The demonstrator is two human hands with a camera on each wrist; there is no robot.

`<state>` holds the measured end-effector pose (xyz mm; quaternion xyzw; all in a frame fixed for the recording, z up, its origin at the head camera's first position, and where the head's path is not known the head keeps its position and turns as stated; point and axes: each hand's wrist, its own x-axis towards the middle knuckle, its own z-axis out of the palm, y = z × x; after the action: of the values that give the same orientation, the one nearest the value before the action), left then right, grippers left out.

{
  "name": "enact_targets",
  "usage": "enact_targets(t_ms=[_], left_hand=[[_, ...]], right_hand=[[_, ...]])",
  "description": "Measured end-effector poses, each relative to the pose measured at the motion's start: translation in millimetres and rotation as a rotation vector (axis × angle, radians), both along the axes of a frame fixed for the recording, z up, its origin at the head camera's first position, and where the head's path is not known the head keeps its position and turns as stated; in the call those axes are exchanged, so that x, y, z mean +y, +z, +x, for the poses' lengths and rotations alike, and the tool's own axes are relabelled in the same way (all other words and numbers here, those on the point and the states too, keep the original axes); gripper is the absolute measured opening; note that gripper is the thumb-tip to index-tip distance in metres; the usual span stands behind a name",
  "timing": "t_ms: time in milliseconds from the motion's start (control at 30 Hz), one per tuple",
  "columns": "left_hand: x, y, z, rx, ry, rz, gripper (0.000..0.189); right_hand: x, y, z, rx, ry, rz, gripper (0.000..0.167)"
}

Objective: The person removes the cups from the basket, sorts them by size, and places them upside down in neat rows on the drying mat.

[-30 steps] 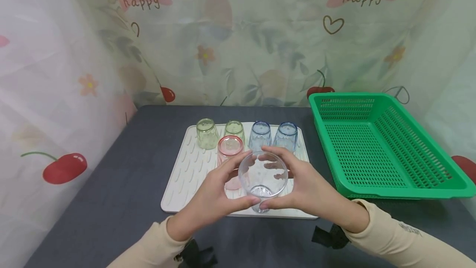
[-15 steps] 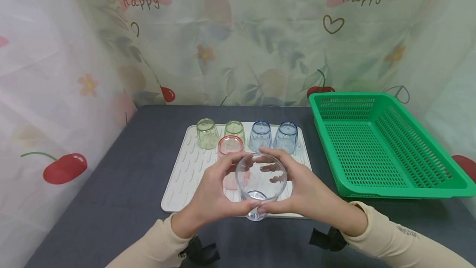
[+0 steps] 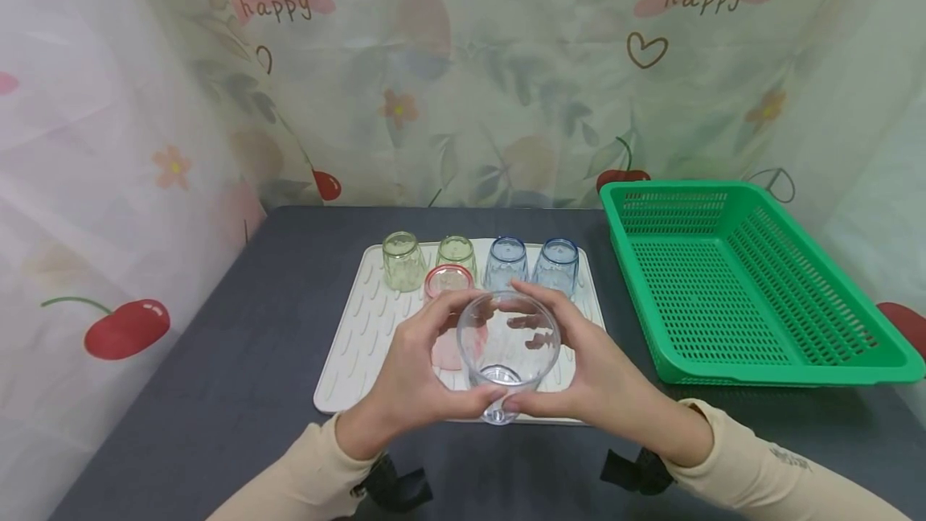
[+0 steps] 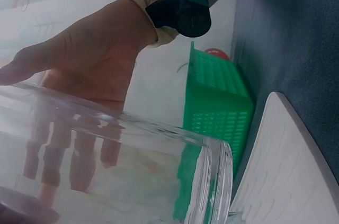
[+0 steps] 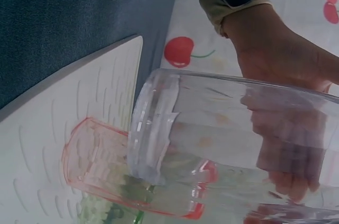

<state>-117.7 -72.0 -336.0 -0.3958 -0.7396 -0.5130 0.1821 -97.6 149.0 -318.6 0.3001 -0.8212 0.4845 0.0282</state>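
Observation:
Both hands hold a clear glass [image 3: 509, 348] with its wide mouth up and its thick base [image 4: 214, 187] below, above the front part of a white ridged mat [image 3: 362, 352]. My left hand [image 3: 414, 368] grips its left side and my right hand [image 3: 596, 364] its right, thumbs at the near side. Through the clear wall, the right hand's fingers [image 4: 79, 155] show in the left wrist view. A pink glass [image 3: 448, 280] stands upside down on the mat just behind, partly hidden by the left hand; its red-edged rim [image 5: 68, 155] touches the mat.
Two green glasses [image 3: 403, 262] and two blue glasses [image 3: 555, 265] stand upside down along the mat's back edge. A green plastic basket [image 3: 637, 288] sits at the right of the dark table [image 3: 239, 360]. Printed curtains [image 3: 463, 79] enclose the back and sides.
Over the last second the clear glass and both hands have shifted slightly left, and the glass's base has come a little nearer to me. The grip stays the same.

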Motion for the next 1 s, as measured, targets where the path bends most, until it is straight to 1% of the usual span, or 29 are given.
enact_targets(t_ms=[267, 333, 467, 567, 667, 833, 1000], left_hand=[[0.0, 2.5, -0.7, 0.018, -0.040, 0.074, 0.072], [-0.4, 3.8, -0.4, 0.009, -0.054, 0.097, 0.072], [-1.2, 8.8, -0.4, -0.010, -0.090, 0.158, 0.072], [-1.8, 14.4, -1.0, 0.008, -0.115, 0.202, 0.073], [-2.7, 18.6, -1.3, 0.028, -0.131, 0.224, 0.074], [-4.3, 21.3, -0.6, 0.024, -0.139, 0.225, 0.075], [-5.5, 20.6, -1.0, 0.016, -0.151, 0.216, 0.076]], right_hand=[[-0.4, -6.8, 0.3, 0.075, 0.002, -0.058, 0.097], [-0.9, -10.2, -0.1, 0.076, -0.004, -0.057, 0.096], [-1.5, -20.2, -1.3, 0.024, 0.002, -0.042, 0.088], [-2.1, -28.4, -2.7, -0.007, 0.029, -0.039, 0.081], [-2.8, -35.3, -4.5, -0.038, 0.058, -0.041, 0.078], [-3.9, -42.8, -6.0, -0.102, 0.104, -0.070, 0.076], [-3.8, -44.9, -7.0, -0.094, 0.119, -0.095, 0.073]])
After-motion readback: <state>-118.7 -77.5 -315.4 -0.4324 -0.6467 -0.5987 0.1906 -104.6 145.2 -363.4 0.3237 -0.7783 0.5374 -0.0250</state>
